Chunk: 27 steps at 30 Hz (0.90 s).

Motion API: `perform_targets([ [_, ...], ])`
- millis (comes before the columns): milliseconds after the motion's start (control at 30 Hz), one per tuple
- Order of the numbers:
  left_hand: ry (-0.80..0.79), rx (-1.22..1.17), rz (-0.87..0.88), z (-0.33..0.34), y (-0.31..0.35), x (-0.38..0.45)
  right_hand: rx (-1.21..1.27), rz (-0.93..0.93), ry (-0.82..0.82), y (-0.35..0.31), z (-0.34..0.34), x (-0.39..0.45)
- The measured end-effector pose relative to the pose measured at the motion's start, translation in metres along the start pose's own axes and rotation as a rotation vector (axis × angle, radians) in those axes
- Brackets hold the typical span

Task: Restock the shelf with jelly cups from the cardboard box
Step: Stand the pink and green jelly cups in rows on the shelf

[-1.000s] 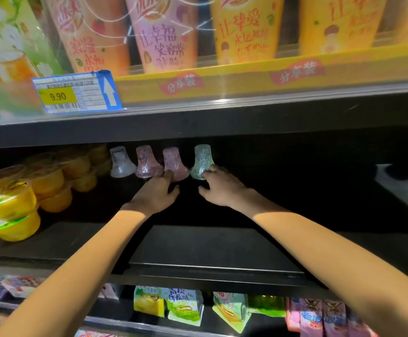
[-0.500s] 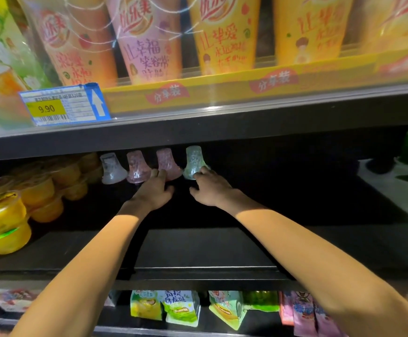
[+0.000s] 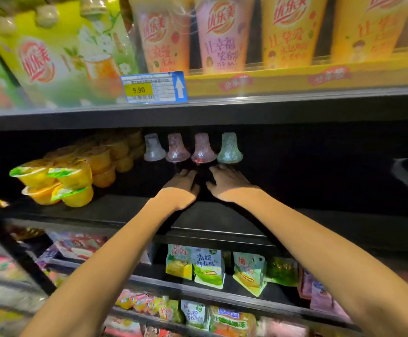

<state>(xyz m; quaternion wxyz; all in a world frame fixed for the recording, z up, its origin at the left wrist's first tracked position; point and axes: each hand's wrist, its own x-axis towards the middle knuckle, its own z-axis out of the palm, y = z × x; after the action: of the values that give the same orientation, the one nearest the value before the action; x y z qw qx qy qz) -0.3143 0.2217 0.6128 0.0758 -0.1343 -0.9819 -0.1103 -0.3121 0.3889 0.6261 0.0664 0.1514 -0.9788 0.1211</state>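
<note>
**While both our hands hover empty, four jelly cups line the back of the shelf**

We've got our left hand (image 3: 182, 188) and right hand (image 3: 227, 184) flat over the dark shelf (image 3: 295, 215), fingers loose, gripping nothing. Just past our fingertips sit the clear jelly cup (image 3: 154, 148), two pink jelly cups (image 3: 177, 149) (image 3: 203, 149) and the green jelly cup (image 3: 229, 149), side by side. Yellow fruit cups (image 3: 57, 181) are stacked further left.

shelf (image 3: 115, 210) | 4 jelly cups (image 3: 202, 149) in row | hands: left (image 3: 182, 188), right (image 3: 227, 183) just before them, flat
</note>
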Motion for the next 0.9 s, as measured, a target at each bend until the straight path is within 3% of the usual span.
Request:
perform_targets([
  [367,0.208,-0.008,0.145,-0.032,-0.064,-0.117,0.103,-0.118,-0.052,-0.120,0.019,-0.042],
  [600,0.332,0.020,0.222,-0.038,-0.131,-0.181,0.163,-0.132,0.016,-0.204,0.042,-0.084],
  [733,0.336,-0.031,0.230,-0.023,-0.160,-0.227,0.138,-0.192,0.099,-0.232,0.066,-0.114],
  [900,0.314,-0.072,0.225,0.024,-0.191,-0.272,0.081,-0.304,0.087,-0.236,0.111,-0.141],
])
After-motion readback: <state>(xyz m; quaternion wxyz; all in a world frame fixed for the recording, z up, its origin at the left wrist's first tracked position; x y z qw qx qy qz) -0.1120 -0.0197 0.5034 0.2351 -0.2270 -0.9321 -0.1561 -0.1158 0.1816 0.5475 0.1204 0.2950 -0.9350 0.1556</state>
